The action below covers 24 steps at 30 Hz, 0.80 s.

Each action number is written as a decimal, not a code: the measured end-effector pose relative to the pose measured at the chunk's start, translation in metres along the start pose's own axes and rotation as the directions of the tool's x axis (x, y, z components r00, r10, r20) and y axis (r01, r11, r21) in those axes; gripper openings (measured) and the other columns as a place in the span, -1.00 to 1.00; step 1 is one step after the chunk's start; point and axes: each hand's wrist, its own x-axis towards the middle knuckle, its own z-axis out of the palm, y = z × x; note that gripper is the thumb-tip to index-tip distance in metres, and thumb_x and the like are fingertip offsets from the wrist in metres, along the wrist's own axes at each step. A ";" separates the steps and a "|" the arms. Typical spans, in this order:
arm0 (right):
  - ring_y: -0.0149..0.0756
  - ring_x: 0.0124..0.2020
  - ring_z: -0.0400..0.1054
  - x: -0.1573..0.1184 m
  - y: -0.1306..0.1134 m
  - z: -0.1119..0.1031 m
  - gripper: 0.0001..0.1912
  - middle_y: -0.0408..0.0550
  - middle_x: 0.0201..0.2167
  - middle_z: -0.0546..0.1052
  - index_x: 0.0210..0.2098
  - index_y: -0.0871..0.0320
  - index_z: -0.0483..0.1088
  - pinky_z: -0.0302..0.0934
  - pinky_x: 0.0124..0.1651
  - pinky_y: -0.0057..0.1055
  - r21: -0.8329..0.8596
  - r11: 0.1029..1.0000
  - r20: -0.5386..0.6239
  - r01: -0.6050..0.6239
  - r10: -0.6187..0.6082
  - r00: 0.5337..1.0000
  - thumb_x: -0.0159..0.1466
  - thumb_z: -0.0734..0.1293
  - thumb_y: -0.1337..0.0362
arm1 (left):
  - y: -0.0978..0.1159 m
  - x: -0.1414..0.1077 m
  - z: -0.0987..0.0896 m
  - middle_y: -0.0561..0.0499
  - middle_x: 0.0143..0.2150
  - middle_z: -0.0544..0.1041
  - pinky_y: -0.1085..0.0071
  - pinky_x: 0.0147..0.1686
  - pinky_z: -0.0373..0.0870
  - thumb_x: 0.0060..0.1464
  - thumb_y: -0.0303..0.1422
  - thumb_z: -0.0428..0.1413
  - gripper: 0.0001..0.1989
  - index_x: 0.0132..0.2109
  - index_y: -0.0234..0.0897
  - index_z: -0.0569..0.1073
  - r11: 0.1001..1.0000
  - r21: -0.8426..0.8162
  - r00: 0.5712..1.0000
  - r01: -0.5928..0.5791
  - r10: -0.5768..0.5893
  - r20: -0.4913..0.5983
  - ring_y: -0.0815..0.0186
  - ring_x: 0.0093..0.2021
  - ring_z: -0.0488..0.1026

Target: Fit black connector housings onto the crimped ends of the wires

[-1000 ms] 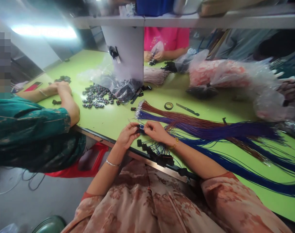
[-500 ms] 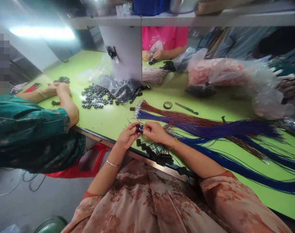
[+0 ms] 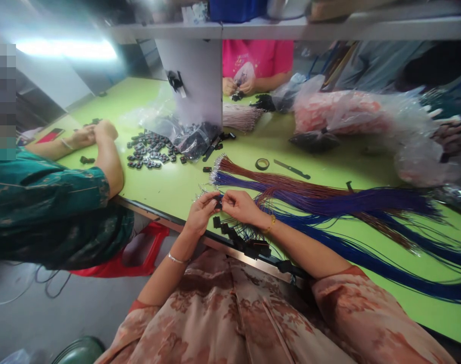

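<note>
A small black plastic connector (image 3: 218,201) is pinched between the thumb and fingers of my left hand (image 3: 198,215). Against its right side, my right hand (image 3: 239,206) has its fingers closed on a thin wire, mostly hidden by the fingertips. Just below both hands, a row of joined black connectors (image 3: 234,236) lies along the table edge with wires running from it. Brown wires (image 3: 249,173) and purple-blue wires (image 3: 291,196) stretch rightward on the green table (image 3: 170,192), their metal terminal ends on the left. Dark blue wires (image 3: 352,253) lie nearer to me.
Loose black connectors (image 3: 149,150) are scattered to the left of a plastic bag (image 3: 195,141). Black tape (image 3: 262,164) and a utility knife (image 3: 291,169) lie behind the wires. A co-worker's arm (image 3: 109,156) rests at left; another person (image 3: 258,63) sits opposite, beneath a shelf (image 3: 253,31).
My left fingers have shifted slightly and cover more of the connector, while my right hand stays close against it. The co-worker's hands at left have moved a little.
</note>
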 end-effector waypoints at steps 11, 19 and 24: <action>-0.38 -0.49 0.17 -0.006 -0.001 0.005 -0.88 -0.08 -0.50 0.42 -0.43 0.19 0.36 -0.05 -0.39 -0.45 -0.219 0.973 0.059 0.069 -0.058 0.997 0.18 0.22 0.32 | -0.009 -0.002 0.006 0.01 -0.34 0.54 0.50 -0.35 0.42 -0.21 -0.32 0.34 -0.65 -0.20 -0.32 0.54 0.989 0.094 0.985 -0.111 0.122 -0.119 0.44 -0.40 0.43; -0.36 -0.36 0.31 0.047 0.032 -0.021 -0.78 -0.05 -0.34 0.53 -0.31 0.20 0.44 0.09 -0.28 -0.46 -0.200 0.977 -0.059 -0.067 0.056 0.997 0.28 0.20 0.24 | -0.004 0.002 0.004 0.04 -0.33 0.51 0.50 -0.33 0.43 -0.21 -0.29 0.33 -0.63 -0.19 -0.30 0.53 0.994 0.086 0.988 -0.061 0.072 -0.133 0.45 -0.36 0.42; -0.23 -0.19 0.36 0.079 0.055 -0.014 -0.82 0.00 -0.18 0.52 -0.26 0.13 0.46 0.12 -0.23 -0.41 -0.495 0.850 -0.026 -0.179 0.191 0.981 0.24 0.26 0.21 | -0.005 0.003 0.004 0.04 -0.33 0.50 0.50 -0.33 0.42 -0.21 -0.29 0.34 -0.62 -0.18 -0.29 0.52 0.998 0.049 0.992 -0.045 0.051 -0.116 0.46 -0.37 0.41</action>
